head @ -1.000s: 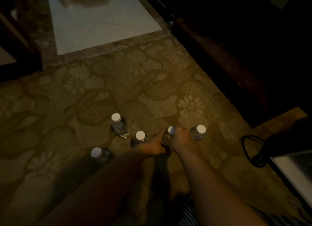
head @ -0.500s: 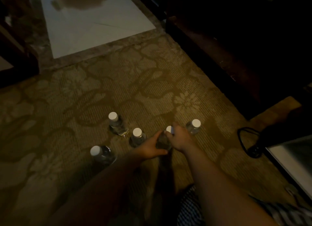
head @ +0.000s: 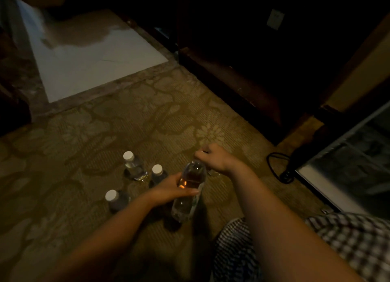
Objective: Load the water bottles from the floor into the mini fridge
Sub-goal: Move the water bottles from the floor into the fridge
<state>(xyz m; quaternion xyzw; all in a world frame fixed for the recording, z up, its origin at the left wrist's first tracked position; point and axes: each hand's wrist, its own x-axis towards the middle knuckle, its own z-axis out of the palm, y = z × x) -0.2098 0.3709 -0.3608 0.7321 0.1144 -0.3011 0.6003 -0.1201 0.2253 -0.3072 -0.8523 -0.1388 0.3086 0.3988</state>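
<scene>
Head view: left fingers (head: 186,192) wrapped round the middle of a water bottle (head: 191,189), tilted, clear of the carpet (head: 105,134). Right fingers (head: 202,155) curled over the top of a second bottle (head: 213,173), mostly hidden beneath. Just left, three capped bottles (head: 135,165) upright on the carpet. Far right, mini fridge (head: 316,182), black cable (head: 274,165) beside.

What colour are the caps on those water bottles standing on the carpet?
White; the head view shows each cap on the standing water bottles.

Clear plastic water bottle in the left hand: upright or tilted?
Tilted: left hand grips the clear plastic water bottle mid-body, its top leaning toward the right hand.
</scene>
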